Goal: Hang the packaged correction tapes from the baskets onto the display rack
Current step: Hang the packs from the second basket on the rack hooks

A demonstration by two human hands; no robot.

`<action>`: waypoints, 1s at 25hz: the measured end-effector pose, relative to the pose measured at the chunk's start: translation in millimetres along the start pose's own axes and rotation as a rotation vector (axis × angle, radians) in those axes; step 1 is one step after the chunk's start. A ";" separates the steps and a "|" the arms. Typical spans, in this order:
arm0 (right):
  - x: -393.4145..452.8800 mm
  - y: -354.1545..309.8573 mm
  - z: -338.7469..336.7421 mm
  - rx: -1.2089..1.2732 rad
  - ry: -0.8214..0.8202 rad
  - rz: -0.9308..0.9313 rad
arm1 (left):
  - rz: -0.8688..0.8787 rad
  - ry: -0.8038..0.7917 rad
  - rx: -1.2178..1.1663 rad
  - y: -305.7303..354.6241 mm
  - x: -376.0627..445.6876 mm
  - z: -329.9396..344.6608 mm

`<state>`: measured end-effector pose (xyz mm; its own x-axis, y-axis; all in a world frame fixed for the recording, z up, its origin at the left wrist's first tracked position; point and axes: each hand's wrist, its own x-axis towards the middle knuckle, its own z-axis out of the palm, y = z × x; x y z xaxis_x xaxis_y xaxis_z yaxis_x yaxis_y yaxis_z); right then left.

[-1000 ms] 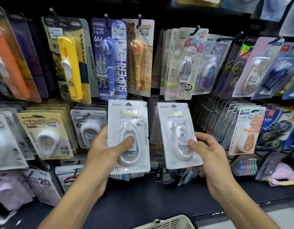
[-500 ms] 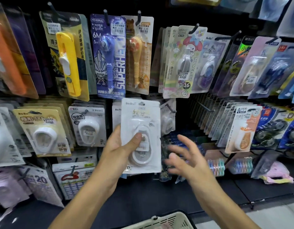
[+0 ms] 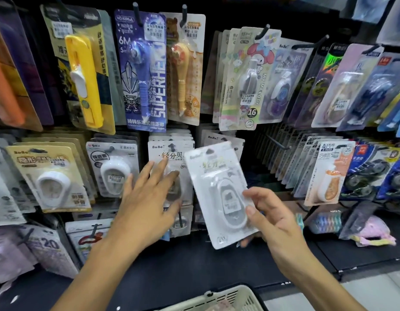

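Observation:
My right hand (image 3: 276,227) grips a white packaged correction tape (image 3: 217,182) by its lower right corner and holds it tilted in front of the display rack. My left hand (image 3: 147,198) is open with its fingers spread, the fingertips resting on a stack of the same white packs (image 3: 172,153) hanging on a peg (image 3: 171,145) in the middle row. Behind the held pack another peg carries more white packs (image 3: 213,138). The cream basket (image 3: 219,297) shows only its rim at the bottom edge.
Rows of other carded correction tapes hang around: yellow (image 3: 82,72), blue "Superhero" (image 3: 141,70), My Melody (image 3: 248,81), gold packs (image 3: 48,176). An empty peg (image 3: 276,142) juts out at right. A black shelf (image 3: 194,272) runs below.
One second ago each hand held a white pack. Half a second ago only the left did. Now the remaining pack is in my right hand and my left hand is open against the hung stack.

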<state>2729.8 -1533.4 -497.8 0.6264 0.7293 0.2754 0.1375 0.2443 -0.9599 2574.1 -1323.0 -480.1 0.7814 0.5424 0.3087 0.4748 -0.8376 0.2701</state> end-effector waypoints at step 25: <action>-5.6 -9.0 -14.3 -0.065 0.380 -0.023 | -0.003 -0.053 0.063 -0.6 2.0 6.3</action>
<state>2736.0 -1548.9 -491.4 0.8607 0.4320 0.2693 0.1955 0.2079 -0.9584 2578.0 -1321.8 -485.5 0.7995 0.5422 0.2585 0.5004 -0.8393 0.2126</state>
